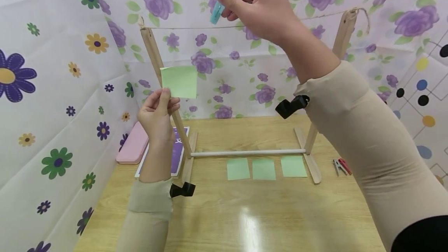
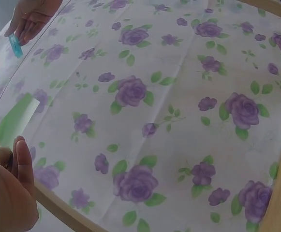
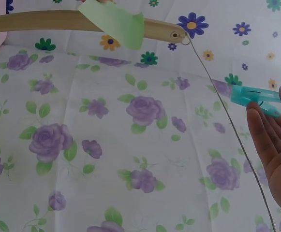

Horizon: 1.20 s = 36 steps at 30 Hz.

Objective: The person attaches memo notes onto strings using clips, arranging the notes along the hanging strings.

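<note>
Partly behind left hand point(image 1: 156, 111) and green note point(image 1: 180, 82), wooden post point(image 1: 152, 48); below, pink case point(image 1: 133, 144).

Curtained-off work booth — rose-print backdrop point(image 1: 245, 88), daisy-print side sheet point(image 1: 63, 88); wooden tabletop point(image 1: 210, 209)

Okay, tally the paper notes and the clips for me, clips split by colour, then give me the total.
Green notes: 4 (1 in the left hand, 3 on the table)
Blue clip: 1, in the right hand
Grey clip: 1
Red clip: 1
Total: 7
</note>
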### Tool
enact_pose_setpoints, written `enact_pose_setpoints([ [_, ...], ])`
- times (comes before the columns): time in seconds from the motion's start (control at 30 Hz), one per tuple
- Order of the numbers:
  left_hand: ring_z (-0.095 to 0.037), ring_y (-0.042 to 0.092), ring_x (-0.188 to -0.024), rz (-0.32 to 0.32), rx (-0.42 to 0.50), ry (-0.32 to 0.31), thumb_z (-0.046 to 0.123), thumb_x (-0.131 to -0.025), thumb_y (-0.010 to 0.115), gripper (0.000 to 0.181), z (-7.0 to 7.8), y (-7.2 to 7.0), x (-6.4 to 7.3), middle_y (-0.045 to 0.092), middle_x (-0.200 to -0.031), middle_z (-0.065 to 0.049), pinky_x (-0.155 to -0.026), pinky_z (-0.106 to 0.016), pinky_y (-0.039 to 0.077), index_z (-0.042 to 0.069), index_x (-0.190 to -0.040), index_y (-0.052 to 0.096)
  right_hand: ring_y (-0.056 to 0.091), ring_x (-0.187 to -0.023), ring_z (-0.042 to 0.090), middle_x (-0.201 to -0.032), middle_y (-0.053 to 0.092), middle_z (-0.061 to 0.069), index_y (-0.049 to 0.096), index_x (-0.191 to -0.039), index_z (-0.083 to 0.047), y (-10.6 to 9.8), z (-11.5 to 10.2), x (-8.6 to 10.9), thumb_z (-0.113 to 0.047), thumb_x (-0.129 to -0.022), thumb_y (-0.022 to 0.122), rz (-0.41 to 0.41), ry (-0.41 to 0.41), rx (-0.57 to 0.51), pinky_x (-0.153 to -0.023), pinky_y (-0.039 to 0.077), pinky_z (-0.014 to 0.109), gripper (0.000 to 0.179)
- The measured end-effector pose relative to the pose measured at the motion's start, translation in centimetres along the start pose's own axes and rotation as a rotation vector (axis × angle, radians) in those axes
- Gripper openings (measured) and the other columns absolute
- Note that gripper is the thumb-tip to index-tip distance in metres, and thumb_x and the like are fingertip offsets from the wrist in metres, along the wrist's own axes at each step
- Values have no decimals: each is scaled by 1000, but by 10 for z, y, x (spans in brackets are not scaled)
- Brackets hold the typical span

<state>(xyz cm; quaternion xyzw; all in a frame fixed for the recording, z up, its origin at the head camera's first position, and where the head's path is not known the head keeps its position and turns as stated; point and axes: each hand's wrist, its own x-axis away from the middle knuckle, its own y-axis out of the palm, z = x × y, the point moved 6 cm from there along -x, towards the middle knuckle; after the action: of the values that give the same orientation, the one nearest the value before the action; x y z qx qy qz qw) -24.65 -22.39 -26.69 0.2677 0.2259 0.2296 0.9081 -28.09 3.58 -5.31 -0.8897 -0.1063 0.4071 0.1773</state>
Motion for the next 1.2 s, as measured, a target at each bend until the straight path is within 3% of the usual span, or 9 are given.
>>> enact_pose_setpoints([
  [0.33, -18, 72, -62, 26, -10, 49, 9, -86, 82, 20, 12, 9, -9, 71, -78, -14, -66, -29, 63, -5, -95, 71, 65, -82, 14, -93, 65, 1, 64, -109, -2, 24, -9, -17, -19, -101, 64, -51, -53, 123, -81, 57, 23, 19],
  [0.57, -19, 72, -64, 4, -8, 72, 11, -85, 83, 24, 18, 19, -17, 71, -80, -15, -69, -30, 64, -6, -98, 72, 66, -86, 9, -100, 63, -2, 61, -120, -3, 43, -22, -28, -25, -101, 63, -84, -69, 230, -84, 55, 17, 29],
  [0.8, -21, 72, -64, 10, 2, 84, 11, -85, 83, 24, 18, 19, -21, 71, -82, -17, -69, -31, 63, -6, -99, 73, 65, -88, 6, -101, 63, -3, 63, -120, -7, 59, -25, -34, -30, -101, 63, -109, -34, 274, -83, 53, 15, 30],
  [1.2, -23, 72, -62, -2, 32, 131, 7, -87, 81, 20, 30, 21, -25, 72, -81, -20, -63, -30, 63, -9, -96, 72, 61, -83, 4, -94, 65, -4, 70, -113, -9, 84, -30, -45, -30, -102, 61, -125, -69, 340, -82, 52, 13, 26],
])
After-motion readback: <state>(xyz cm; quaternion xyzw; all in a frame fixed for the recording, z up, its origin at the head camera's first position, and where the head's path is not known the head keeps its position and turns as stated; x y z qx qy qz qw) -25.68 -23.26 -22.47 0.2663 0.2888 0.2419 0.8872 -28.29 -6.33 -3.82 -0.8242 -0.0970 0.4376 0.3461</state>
